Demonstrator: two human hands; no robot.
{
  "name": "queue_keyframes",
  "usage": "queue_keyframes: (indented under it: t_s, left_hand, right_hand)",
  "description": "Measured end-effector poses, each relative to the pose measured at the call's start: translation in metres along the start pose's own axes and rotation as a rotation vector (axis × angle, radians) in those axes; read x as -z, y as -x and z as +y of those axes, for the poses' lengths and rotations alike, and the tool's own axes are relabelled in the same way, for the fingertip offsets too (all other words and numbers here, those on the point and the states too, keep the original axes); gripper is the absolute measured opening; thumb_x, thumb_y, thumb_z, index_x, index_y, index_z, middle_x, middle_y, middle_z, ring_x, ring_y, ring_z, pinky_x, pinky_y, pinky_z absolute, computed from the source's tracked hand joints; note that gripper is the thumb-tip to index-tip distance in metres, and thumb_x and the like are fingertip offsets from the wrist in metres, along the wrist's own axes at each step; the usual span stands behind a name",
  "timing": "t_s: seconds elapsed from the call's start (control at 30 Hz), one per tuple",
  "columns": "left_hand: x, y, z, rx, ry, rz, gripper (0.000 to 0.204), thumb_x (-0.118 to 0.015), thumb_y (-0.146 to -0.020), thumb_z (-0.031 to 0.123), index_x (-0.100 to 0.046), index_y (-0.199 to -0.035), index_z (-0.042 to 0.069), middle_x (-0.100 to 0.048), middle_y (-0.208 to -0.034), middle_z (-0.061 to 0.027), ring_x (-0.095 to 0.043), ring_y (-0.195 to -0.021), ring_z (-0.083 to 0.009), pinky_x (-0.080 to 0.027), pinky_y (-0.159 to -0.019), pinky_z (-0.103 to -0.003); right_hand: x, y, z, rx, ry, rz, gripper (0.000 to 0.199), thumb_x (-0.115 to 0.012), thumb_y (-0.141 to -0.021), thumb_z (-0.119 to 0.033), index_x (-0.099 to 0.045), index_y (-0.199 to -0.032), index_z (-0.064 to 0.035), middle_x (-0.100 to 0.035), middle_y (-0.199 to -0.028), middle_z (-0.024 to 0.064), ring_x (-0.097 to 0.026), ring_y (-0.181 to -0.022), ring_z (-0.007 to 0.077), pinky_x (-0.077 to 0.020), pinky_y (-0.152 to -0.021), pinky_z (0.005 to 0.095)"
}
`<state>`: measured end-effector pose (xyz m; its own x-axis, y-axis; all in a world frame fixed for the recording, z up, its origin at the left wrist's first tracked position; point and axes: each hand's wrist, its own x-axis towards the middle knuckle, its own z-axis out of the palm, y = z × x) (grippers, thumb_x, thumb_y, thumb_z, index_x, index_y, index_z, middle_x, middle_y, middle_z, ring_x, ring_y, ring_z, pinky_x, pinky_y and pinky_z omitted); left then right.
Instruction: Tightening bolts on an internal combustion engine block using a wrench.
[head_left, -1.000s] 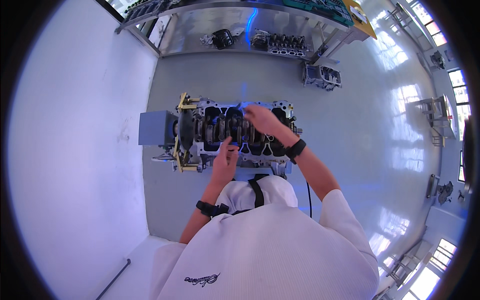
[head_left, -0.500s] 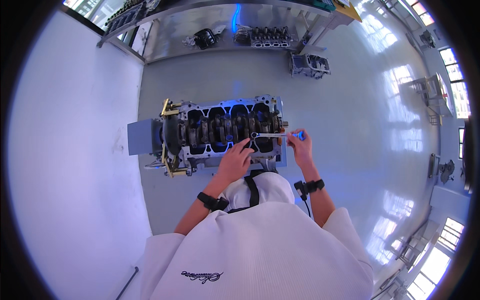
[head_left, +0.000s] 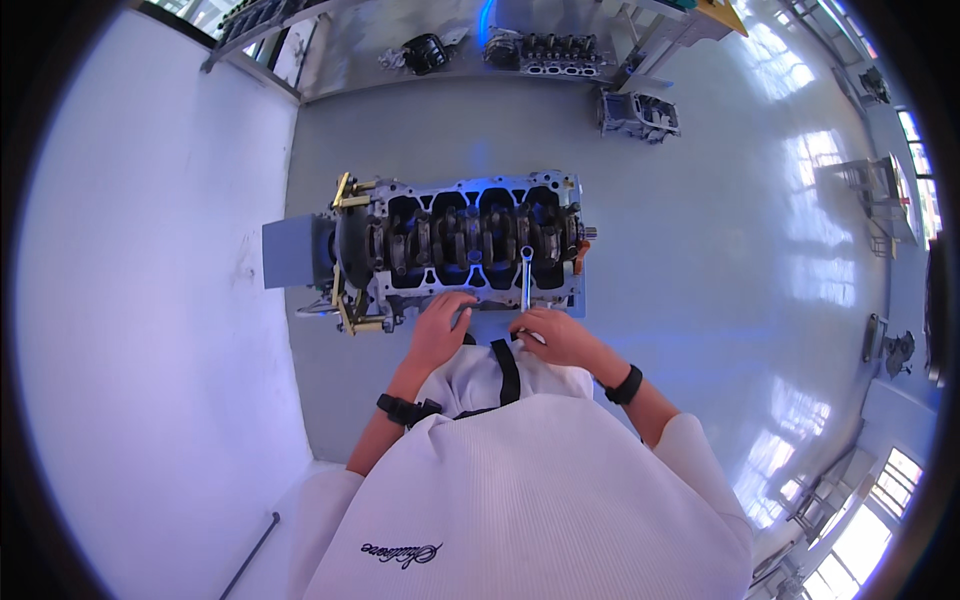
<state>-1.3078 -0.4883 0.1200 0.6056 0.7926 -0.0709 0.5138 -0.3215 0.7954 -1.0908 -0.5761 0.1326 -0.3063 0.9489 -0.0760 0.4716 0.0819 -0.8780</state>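
An engine block (head_left: 455, 295) lies with its crankshaft (head_left: 445, 240) exposed, mounted on a stand in front of me. My right hand (head_left: 550, 335) is closed around the near end of a ratchet wrench (head_left: 526, 285). The wrench points away from me, its round head over a bolt toward the crankshaft's right end. At the block's near edge rests my left hand (head_left: 440, 325), fingers stretched over the rim and thumb apart, with no tool in it.
Brass-coloured brackets (head_left: 350, 190) and a grey box (head_left: 290, 254) are at the block's left end. Farther off, a cylinder head (head_left: 560, 55) and a black part (head_left: 425, 52) lie on a bench's lower shelf. A metal housing (head_left: 638, 116) sits on the floor. A white wall (head_left: 150, 280) stands left.
The wrench handle has swung from pointing right to pointing toward me, with my right hand on it. My left hand has drawn back from beside the wrench head to the block's near edge.
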Motion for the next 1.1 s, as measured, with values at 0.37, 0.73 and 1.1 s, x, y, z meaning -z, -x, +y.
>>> queue_keyframes:
  t_s: [0.37, 0.73, 1.1]
  left_hand:
    - [0.003, 0.024, -0.022, 0.186, 0.216, 0.142, 0.023, -0.048, -0.089, 0.014, -0.052, -0.11, 0.004, -0.059, -0.1, -0.0113, -0.057, -0.094, -0.0231, -0.045, -0.078, -0.032]
    - [-0.002, -0.004, 0.002, 0.213, 0.5, 0.084, 0.032, -0.05, -0.088, 0.014, -0.045, -0.118, 0.005, -0.059, -0.104, -0.0107, -0.057, -0.095, -0.0223, -0.044, -0.081, -0.032]
    - [-0.027, -0.041, 0.023, -0.166, -0.145, 0.02, 0.036, -0.054, -0.078, 0.009, -0.048, -0.114, 0.005, -0.043, -0.127, -0.0132, -0.046, -0.11, -0.0321, -0.039, -0.089, -0.042]
  right_hand:
    - [0.005, -0.118, -0.002, 0.167, 0.342, -0.277, 0.018, -0.055, -0.08, -0.016, -0.057, -0.096, -0.006, -0.056, -0.088, 0.0109, -0.058, -0.081, 0.0317, -0.0465, -0.071, 0.0393]
    - [0.039, -0.162, 0.007, -0.013, 0.153, -0.327, 0.015, -0.049, -0.088, -0.016, -0.055, -0.095, -0.0042, -0.06, -0.088, 0.0102, -0.058, -0.083, 0.0277, -0.0446, -0.072, 0.0343]
    - [0.05, -0.165, 0.029, -0.047, 0.01, -0.067, 0.025, -0.06, -0.08, -0.022, -0.058, -0.094, -0.0015, -0.061, -0.075, 0.0119, -0.058, -0.068, 0.0238, -0.0444, -0.062, 0.0322]
